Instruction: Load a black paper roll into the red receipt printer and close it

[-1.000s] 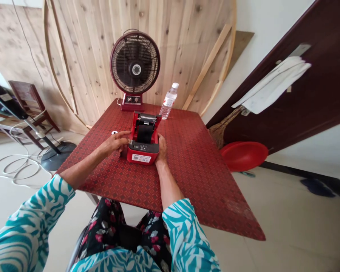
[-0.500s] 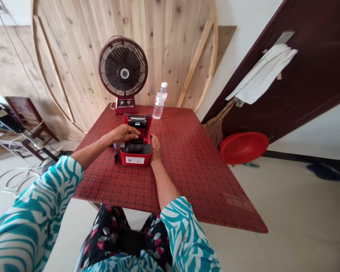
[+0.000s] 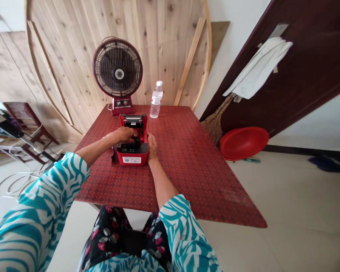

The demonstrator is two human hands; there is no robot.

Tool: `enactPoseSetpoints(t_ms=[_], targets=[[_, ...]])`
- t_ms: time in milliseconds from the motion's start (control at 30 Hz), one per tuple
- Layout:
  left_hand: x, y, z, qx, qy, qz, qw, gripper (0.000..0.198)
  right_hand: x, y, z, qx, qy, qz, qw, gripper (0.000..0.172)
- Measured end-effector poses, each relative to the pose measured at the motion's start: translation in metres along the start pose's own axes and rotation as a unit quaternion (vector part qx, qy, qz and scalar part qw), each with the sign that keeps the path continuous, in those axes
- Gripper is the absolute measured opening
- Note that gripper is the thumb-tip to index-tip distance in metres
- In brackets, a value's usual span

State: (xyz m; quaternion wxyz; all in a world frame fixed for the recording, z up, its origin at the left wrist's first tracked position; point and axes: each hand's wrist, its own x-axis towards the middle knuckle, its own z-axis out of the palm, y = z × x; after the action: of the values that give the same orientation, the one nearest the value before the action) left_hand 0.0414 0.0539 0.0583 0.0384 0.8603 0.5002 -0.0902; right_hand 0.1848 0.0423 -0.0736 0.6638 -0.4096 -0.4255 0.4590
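Observation:
A red and black label printer point(image 3: 132, 150) stands on the table with its lid point(image 3: 134, 120) raised at the back. A white printed sticker is on its front. My left hand point(image 3: 126, 135) reaches over from the left, its fingers bent down into the printer's compartment. The fingertips are partly hidden there, and whether they grip anything does not show. Against the right side of the printer, my right hand point(image 3: 152, 146) is wrapped, holding it. A small dark piece point(image 3: 112, 155) sits at the printer's left side.
Behind the printer stand a dark red table fan point(image 3: 118, 71) and a clear water bottle point(image 3: 156, 100). The red patterned table point(image 3: 187, 170) has its front edge at my lap. To the right are a red basin point(image 3: 243, 143), a straw broom point(image 3: 217, 122) and a hanging white cloth point(image 3: 257, 71).
My left hand has gone deeper into the printer's compartment, its fingers now pointing down. A dark piece near the compartment's front no longer shows there. My right hand keeps its place on the side.

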Motion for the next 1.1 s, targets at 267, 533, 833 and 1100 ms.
enactPoseSetpoints(t_ms=[267, 533, 833, 1100], targets=[[-0.017, -0.007, 0.008, -0.073, 0.142, 0.007, 0.987, 0.037, 0.000, 0.000, 0.001, -0.005, 0.006, 0.003, 1.000, 0.040], [-0.065, -0.016, 0.011, -0.376, 0.366, 0.026, 0.851, 0.058, 0.000, 0.002, -0.002, -0.011, 0.008, 0.000, 1.000, 0.045], [-0.130, -0.035, 0.093, -0.538, 0.383, -0.163, 0.733, 0.041, -0.002, 0.002, -0.004, -0.014, 0.006, 0.006, 1.000, 0.044], [-0.131, -0.050, 0.117, -0.383, 0.302, -0.231, 0.842, 0.036, -0.006, -0.004, -0.004, -0.024, 0.007, 0.017, 1.000, 0.044]])
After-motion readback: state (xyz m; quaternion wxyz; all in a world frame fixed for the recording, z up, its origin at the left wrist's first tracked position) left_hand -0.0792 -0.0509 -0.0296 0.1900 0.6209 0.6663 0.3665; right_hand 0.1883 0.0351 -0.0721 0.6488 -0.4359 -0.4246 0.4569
